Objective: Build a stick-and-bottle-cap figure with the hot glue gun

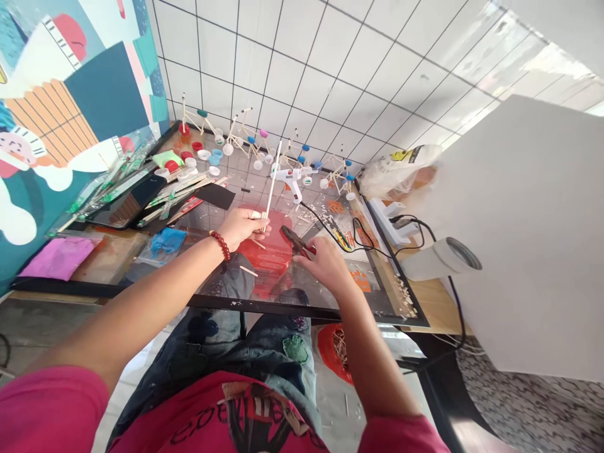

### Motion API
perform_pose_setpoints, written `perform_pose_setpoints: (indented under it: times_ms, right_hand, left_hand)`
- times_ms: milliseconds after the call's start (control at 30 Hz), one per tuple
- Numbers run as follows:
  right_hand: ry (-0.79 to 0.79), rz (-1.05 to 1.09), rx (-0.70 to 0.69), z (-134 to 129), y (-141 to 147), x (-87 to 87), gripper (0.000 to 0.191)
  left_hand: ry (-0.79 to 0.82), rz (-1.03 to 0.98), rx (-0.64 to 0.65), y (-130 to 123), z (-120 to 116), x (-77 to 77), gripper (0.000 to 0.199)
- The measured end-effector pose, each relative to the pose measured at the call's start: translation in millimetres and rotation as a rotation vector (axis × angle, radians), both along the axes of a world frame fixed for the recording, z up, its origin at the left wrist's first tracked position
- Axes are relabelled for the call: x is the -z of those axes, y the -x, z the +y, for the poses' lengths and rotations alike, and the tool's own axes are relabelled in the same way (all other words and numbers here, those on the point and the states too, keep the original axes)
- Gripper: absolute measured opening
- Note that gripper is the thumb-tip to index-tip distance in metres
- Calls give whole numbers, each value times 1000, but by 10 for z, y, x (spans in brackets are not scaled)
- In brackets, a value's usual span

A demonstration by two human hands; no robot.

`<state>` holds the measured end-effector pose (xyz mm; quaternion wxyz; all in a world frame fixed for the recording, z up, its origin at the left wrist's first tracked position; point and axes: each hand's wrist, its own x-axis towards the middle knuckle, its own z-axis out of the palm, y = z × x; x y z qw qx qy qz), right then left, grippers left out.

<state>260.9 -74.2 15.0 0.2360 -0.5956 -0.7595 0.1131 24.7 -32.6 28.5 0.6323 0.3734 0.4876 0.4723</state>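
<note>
My left hand point(243, 228), with a red bead bracelet at the wrist, grips thin pale wooden sticks point(272, 182); one long stick rises upright from the fingers. To its right, my right hand point(325, 261) is closed around the red handles of pliers point(293, 237), whose dark jaws point left toward the sticks without touching them. Both hands are over a red mat point(264, 261) on the glass-topped table. Short cut pieces of stick point(248, 271) lie on and beside the mat. Behind the hands lies a white glue gun point(289, 182).
Stick models point(250, 141) with coloured caps stand along the back edge. At left are a phone point(125, 201), bundled sticks, a black card and a pink packet point(59, 258). The glue gun's black cord runs right to a white power strip point(391, 223), near a grey-white cylinder point(441, 259).
</note>
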Motion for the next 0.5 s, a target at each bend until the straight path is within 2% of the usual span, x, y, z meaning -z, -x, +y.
perform_pose_setpoints:
  times_ms: [67,133,200,267,333,400,500]
  right_hand:
    - [-25,-129,-55,-128,-146,65,15]
    - [-38,-235,-59,-200,-176,92,11]
    - [-12,-305,-8,-209,-133,53,10]
    - [85,-267,62,-173,-88,-46,19]
    - [248,-63,138,-126,-85,-172,34]
    - [443,240,169,-95,-117,-288,43]
    - [655,609,97,-88,-159,-394,38]
  left_hand:
    - [1,-14,14,2,-2,0,9]
    - [5,-25,40,-7,-10,15,8]
    - [6,-36,66,-18,-19,39,9]
    - [-3,-46,75,-21,-24,60,11]
    - [-20,-58,72,-16,-24,69,14]
    - [-33,-75,69,-7,-19,64,17]
    - [-38,-95,68,-2,-8,49,19]
